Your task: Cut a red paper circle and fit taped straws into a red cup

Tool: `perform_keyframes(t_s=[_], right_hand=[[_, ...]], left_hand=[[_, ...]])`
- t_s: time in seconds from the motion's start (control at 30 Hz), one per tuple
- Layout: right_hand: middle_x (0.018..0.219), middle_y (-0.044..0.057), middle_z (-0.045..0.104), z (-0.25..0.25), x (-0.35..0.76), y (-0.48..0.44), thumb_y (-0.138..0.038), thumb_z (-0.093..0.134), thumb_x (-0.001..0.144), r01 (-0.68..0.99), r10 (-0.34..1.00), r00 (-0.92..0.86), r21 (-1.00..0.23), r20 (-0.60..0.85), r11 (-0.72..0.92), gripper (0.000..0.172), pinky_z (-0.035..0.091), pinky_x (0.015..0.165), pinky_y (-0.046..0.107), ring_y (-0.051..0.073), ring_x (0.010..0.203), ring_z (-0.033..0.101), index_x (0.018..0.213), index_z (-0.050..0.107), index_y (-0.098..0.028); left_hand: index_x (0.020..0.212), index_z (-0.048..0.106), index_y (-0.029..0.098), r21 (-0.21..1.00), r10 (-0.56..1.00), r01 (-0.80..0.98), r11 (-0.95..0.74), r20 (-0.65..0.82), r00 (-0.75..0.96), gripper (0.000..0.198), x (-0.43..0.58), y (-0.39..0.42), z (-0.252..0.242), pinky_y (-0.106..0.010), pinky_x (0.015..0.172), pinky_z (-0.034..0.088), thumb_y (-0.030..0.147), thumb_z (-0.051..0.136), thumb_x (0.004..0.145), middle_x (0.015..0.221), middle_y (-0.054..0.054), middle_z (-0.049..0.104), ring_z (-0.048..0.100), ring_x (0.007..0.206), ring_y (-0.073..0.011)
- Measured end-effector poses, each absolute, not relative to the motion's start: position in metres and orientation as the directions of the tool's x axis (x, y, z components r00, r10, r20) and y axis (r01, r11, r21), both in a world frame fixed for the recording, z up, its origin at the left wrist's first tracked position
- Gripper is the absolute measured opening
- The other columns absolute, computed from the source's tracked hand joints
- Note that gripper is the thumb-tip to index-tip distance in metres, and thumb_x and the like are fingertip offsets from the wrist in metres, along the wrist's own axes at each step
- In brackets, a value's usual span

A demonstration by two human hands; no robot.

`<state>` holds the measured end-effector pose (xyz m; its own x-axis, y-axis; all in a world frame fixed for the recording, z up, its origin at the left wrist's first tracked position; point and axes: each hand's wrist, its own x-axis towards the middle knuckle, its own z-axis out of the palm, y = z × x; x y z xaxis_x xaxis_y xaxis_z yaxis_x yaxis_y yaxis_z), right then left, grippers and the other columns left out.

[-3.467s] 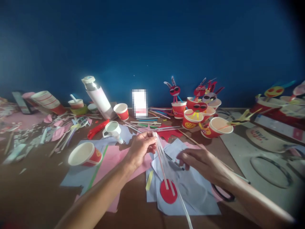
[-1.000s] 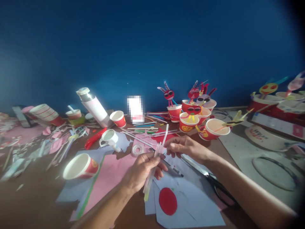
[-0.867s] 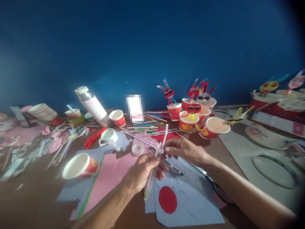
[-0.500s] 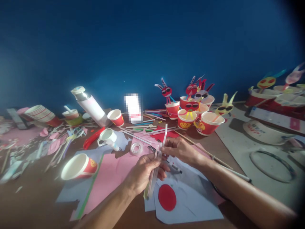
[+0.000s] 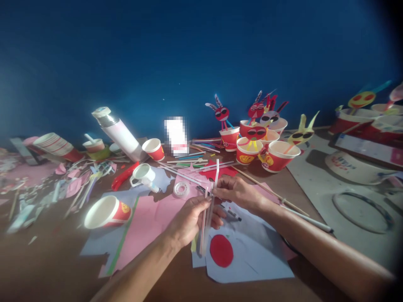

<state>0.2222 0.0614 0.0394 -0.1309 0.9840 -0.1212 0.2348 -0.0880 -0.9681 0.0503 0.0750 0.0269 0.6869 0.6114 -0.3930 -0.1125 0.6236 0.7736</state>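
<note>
My left hand (image 5: 188, 220) is closed around a few pale drinking straws (image 5: 204, 235) held nearly upright, perhaps partly in a clear sleeve. With thumb and fingertips, my right hand (image 5: 239, 193) pinches a white straw (image 5: 217, 170) whose bent top sticks up above the others. The two hands almost meet, and the straws overlap between them. Below lies a red paper circle (image 5: 221, 251) on a light blue sheet (image 5: 252, 264). A black-and-white pen (image 5: 234, 215) rests behind the fingers. Just left of the hands is a roll of clear tape (image 5: 181, 190) on pink paper (image 5: 147, 226).
A tipped paper cup (image 5: 107, 212), white mug (image 5: 143, 175), red-handled tool (image 5: 124, 176) and leaning thermos (image 5: 121, 136) stand to the left. Several red cups with paper-faced straw figures (image 5: 281, 155) are at the back right. A long stick (image 5: 267, 188) lies right, and paper scraps cover the far left.
Both hands keep their grip on the straws, with only slight finger movement. The whole view has shifted a little, so the table things appear higher.
</note>
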Motion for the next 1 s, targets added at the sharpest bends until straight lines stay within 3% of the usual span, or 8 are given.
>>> perform_keyframes(t_s=[0.17, 0.5, 0.8, 1.0], right_hand=[[0.06, -0.001, 0.058, 0.036, 0.221, 0.062, -0.038, 0.06, 0.074, 0.214, 0.982, -0.112, -0.969, -0.151, -0.125, 0.024, 0.039, 0.052, 0.023, 0.011, 0.055, 0.051, 0.066, 0.06, -0.016], [0.056, -0.003, 0.05, 0.024, 0.223, 0.064, -0.04, 0.057, 0.079, 0.217, 0.986, -0.149, -0.975, -0.077, -0.043, 0.027, 0.035, 0.049, 0.021, 0.008, 0.052, 0.044, 0.069, 0.061, -0.016], [0.061, 0.001, 0.059, 0.029, 0.218, 0.063, -0.042, 0.059, 0.075, 0.135, 0.993, -0.103, -0.99, -0.066, -0.052, 0.028, 0.038, 0.051, 0.023, 0.011, 0.056, 0.05, 0.07, 0.062, -0.015], [0.06, 0.0, 0.056, 0.028, 0.216, 0.062, -0.038, 0.059, 0.074, 0.124, 0.992, -0.097, -0.99, -0.085, -0.073, 0.023, 0.039, 0.053, 0.023, 0.011, 0.055, 0.051, 0.067, 0.06, -0.015]], left_hand=[[0.081, 0.059, 0.01, 0.786, 0.621, -0.094, 0.61, -0.402, 0.674, 0.022, 0.051, 0.075, 0.027, -0.028, 0.056, 0.047, 0.032, 0.06, 0.078, 0.07, -0.01, 0.069, 0.063, 0.057, -0.0166], [0.088, 0.06, 0.009, 0.838, 0.667, -0.057, 0.543, -0.389, 0.636, 0.025, 0.05, 0.075, 0.025, -0.027, 0.052, 0.047, 0.034, 0.055, 0.083, 0.068, -0.008, 0.067, 0.06, 0.053, -0.0143], [0.081, 0.057, 0.012, 0.882, 0.688, -0.046, 0.469, -0.332, 0.645, 0.033, 0.05, 0.075, 0.026, -0.024, 0.049, 0.043, 0.044, 0.048, 0.085, 0.073, -0.008, 0.066, 0.057, 0.049, -0.0115], [0.09, 0.057, 0.012, 0.9, 0.721, -0.037, 0.435, -0.323, 0.613, 0.033, 0.05, 0.073, 0.021, -0.024, 0.048, 0.042, 0.044, 0.05, 0.084, 0.07, -0.006, 0.064, 0.055, 0.048, -0.0109]])
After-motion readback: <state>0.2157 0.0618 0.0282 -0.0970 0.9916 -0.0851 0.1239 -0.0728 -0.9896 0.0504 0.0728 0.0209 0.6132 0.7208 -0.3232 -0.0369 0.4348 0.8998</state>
